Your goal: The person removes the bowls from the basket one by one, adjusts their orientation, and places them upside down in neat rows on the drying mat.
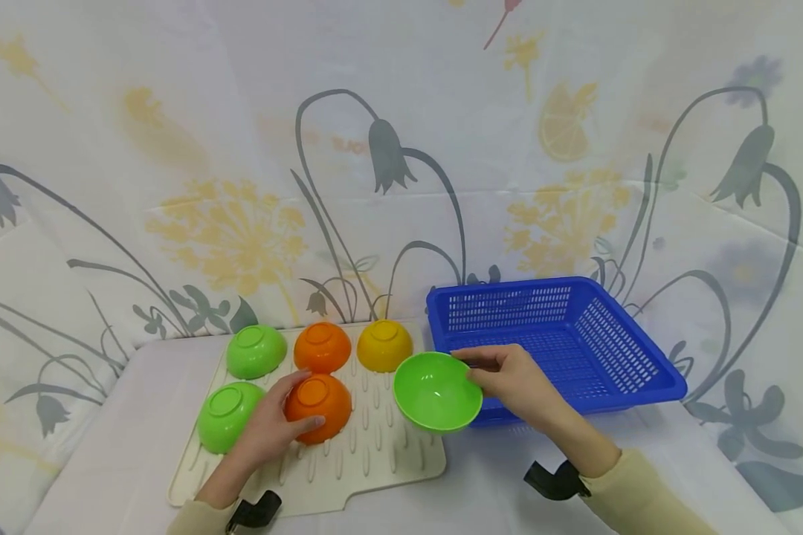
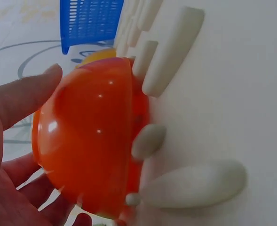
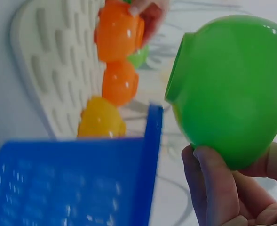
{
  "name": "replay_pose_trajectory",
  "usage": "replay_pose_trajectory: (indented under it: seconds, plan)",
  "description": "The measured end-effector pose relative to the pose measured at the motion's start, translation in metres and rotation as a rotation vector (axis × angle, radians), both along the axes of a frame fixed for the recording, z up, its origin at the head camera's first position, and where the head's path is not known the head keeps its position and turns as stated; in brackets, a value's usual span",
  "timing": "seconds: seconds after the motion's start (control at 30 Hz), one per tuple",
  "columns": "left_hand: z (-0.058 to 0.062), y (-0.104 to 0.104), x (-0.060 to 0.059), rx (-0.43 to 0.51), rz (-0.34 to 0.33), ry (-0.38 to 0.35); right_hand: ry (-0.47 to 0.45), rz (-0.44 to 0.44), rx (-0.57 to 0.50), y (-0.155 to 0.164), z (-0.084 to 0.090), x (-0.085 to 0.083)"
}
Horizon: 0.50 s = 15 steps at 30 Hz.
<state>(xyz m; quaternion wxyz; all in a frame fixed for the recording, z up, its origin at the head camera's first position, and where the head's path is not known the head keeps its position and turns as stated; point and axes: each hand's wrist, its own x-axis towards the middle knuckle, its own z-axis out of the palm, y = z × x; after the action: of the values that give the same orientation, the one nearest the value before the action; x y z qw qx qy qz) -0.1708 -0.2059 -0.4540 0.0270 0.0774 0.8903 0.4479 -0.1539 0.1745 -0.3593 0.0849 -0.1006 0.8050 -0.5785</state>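
My right hand pinches a green bowl by its rim, its hollow side up in the head view. Thumb and fingers hold the same bowl's edge in the right wrist view, where its foot ring shows. Around the near orange bowl, which sits upside down on the cream drying mat, curves my left hand. In the left wrist view the thumb lies along one side of this orange bowl, with the other fingers partly hidden beyond it.
Upside down on the ridged mat also stand another orange bowl, a yellow bowl and two green bowls, one far and one near. To the right is a blue perforated basket, beside a patterned cloth backdrop.
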Motion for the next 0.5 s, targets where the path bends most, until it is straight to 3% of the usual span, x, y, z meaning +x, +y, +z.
replay_pose_trajectory:
  seconds: [0.13, 0.27, 0.4, 0.5]
  plan:
    - [0.003, 0.001, 0.002, -0.005, -0.014, 0.026, -0.007, 0.007, 0.026, -0.015, -0.007, 0.0]
    - [0.012, 0.01, 0.009, 0.064, -0.04, 0.116, -0.002, -0.002, 0.064, -0.025, -0.013, -0.002]
    - [0.027, 0.028, 0.022, 0.167, -0.107, 0.199, 0.0, -0.002, 0.063, -0.031, -0.016, -0.003]
    - [0.036, 0.044, 0.032, 0.23, -0.178, 0.189, -0.002, -0.012, 0.051, -0.033, -0.017, -0.004]
